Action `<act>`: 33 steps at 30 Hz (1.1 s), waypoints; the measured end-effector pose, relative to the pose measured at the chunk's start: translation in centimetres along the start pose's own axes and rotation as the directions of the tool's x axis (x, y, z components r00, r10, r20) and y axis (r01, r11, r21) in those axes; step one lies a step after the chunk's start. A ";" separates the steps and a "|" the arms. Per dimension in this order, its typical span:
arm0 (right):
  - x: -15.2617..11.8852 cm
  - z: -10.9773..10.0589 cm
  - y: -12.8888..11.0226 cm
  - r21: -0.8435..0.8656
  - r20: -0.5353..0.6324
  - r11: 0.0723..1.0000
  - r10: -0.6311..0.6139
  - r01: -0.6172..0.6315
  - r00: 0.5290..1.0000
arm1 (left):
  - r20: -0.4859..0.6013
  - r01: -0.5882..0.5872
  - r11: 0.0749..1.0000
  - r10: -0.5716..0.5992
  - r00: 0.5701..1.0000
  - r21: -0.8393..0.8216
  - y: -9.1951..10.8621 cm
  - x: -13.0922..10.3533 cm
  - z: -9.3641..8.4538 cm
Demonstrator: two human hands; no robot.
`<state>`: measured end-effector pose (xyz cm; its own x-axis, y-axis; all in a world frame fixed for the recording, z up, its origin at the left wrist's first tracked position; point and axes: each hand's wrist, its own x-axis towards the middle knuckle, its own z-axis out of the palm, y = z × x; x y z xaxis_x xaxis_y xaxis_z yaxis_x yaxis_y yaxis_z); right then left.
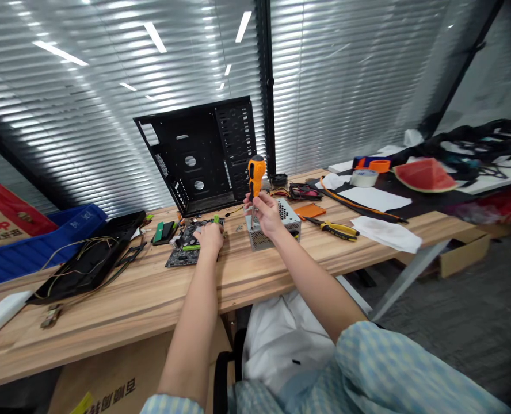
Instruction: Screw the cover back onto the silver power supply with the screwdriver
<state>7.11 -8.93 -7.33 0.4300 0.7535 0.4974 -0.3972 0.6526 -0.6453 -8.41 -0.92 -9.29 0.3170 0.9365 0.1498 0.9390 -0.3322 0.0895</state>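
Smooth, grained wood on the desk (pixel 160 293). Bare, perforated metal on the power supply (pixel 264 238); matt metal inside the case (pixel 201 152). Plastic on the screwdriver (pixel 256 171), metal down its shaft (pixel 252 219). Smooth plastic for the bin (pixel 76 230), cloth on the sleeve (pixel 389 356), glossy slats in the blinds (pixel 324 103).

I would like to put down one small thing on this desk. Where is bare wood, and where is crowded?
The widest bare wood lies before the motherboard, between the black panel and the left forearm. A smaller strip lies between the pliers and the desk's front edge. Behind the metal box, a black fan and cables crowd the wood.
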 end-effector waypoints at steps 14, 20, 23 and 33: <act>0.2 0.8 -0.4 -0.115 -0.081 0.993 0.009 -0.018 0.997 | -0.012 -0.282 0.952 0.286 0.958 0.120 2.8 -1.1 1.8; 0.2 0.8 -0.2 -0.119 -0.085 0.993 -0.006 -0.004 0.996 | 0.021 -0.289 0.949 0.289 0.957 0.122 2.5 -0.8 1.8; 0.2 0.7 -0.1 -0.125 -0.092 0.992 -0.001 -0.011 0.996 | 0.021 -0.282 0.951 0.281 0.959 0.124 2.5 -0.6 1.8; 0.3 0.8 -0.4 -0.128 -0.117 0.992 -0.001 -0.014 0.993 | -0.030 -0.225 0.967 0.230 0.973 0.118 2.4 -0.4 1.9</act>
<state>6.74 -8.92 -6.49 0.5224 0.7382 0.4268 -0.2962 0.6265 -0.7210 -6.05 -1.92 -11.00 0.5201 0.8313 0.1959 0.8527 -0.5186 -0.0628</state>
